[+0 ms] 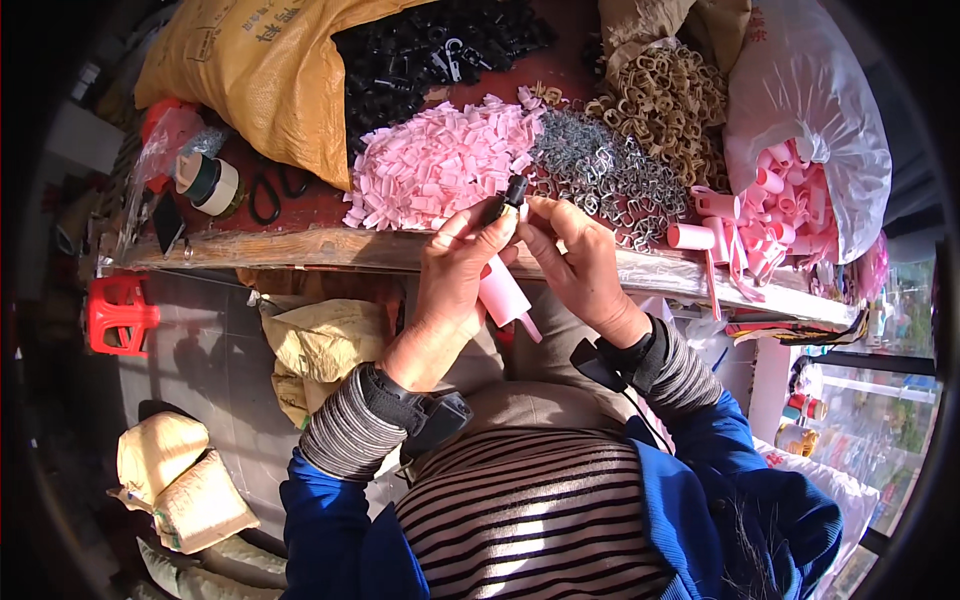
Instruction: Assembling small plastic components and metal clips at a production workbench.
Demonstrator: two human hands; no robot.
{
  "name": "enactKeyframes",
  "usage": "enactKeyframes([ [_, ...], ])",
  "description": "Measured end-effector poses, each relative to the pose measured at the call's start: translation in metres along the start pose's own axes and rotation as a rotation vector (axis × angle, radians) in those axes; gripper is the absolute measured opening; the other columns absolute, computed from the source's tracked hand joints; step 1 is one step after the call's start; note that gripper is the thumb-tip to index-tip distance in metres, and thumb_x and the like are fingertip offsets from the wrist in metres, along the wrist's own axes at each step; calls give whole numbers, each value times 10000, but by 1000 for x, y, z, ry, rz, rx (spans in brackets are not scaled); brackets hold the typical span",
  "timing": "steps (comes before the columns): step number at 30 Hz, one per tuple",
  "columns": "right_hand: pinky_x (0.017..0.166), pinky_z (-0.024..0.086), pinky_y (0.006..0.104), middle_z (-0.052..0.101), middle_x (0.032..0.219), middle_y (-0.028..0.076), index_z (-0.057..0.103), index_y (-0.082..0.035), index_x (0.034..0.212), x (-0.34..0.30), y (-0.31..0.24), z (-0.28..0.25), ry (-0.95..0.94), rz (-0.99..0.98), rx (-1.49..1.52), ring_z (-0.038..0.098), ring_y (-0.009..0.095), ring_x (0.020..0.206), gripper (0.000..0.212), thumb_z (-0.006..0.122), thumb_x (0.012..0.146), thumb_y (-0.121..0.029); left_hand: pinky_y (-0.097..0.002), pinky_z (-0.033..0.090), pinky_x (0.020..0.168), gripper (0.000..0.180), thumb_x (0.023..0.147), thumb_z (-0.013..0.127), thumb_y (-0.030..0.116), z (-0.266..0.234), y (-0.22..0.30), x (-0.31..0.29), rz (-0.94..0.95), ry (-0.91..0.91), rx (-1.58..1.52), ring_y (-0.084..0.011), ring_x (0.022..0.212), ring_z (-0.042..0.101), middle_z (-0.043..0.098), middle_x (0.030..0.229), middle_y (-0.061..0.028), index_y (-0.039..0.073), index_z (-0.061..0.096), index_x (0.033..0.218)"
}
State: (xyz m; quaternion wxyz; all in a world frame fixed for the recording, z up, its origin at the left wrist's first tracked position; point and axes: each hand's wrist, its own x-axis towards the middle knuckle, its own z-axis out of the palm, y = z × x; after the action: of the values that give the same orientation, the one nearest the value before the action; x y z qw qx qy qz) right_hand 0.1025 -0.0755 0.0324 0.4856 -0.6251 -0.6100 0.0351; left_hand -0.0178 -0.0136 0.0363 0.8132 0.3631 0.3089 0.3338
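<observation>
**Fitting a black cap onto a pink tube**

Over the near edge of the wooden bench, both hands meet just in front of the person's chest. Left hand wraps around a pink tube, fingers closed on its upper part so that the tube slants down and to the right, its thin tail poking out below the palm. Right hand pinches narrow at the tube's top end, thumb and forefinger closed on a small black cap, which touches the tube's mouth.

Behind the hands lie the stocks: a heap of pink clips, a heap of grey wire rings, black parts further back, tan rings, and more pink tubes spilling from a white bag.

By the look of it, the joining step is in hand, with the cap seemingly not yet seated. Pressing it home would need the tube held steady and the cap kept straight on its axis
</observation>
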Motion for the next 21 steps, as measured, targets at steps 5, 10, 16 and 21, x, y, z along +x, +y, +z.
enactKeyframes([
  [5,526,432,293,523,726,102,539,7,912,2,5,-17,-62,-153,-142,542,235,609,242,632,712,-93,-210,440,685,241,771,618,127,-4,-5,0,-85,-31,-58,-58,759,536,592,887,6,61,567,997],
  [10,507,420,317,480,673,76,546,-13,885,4,7,-24,-80,-138,-120,506,245,594,249,627,714,-176,-212,441,693,253,766,623,127,-5,-5,-3,-122,-85,-25,-58,777,537,589,897,11,70,567,1006],
  [16,507,426,311,495,676,75,549,-20,858,-1,12,-31,-82,-205,7,519,229,584,242,654,688,-157,-215,446,692,271,770,620,147,0,-3,-5,-188,-134,11,-62,779,541,587,901,15,76,564,1025],
  [21,509,434,303,509,655,77,563,-22,836,-9,13,-30,-105,35,264,534,223,571,225,671,673,-133,-214,452,684,286,774,618,175,-2,-13,-5,-214,-146,59,-69,782,548,587,917,10,80,561,1038],
])
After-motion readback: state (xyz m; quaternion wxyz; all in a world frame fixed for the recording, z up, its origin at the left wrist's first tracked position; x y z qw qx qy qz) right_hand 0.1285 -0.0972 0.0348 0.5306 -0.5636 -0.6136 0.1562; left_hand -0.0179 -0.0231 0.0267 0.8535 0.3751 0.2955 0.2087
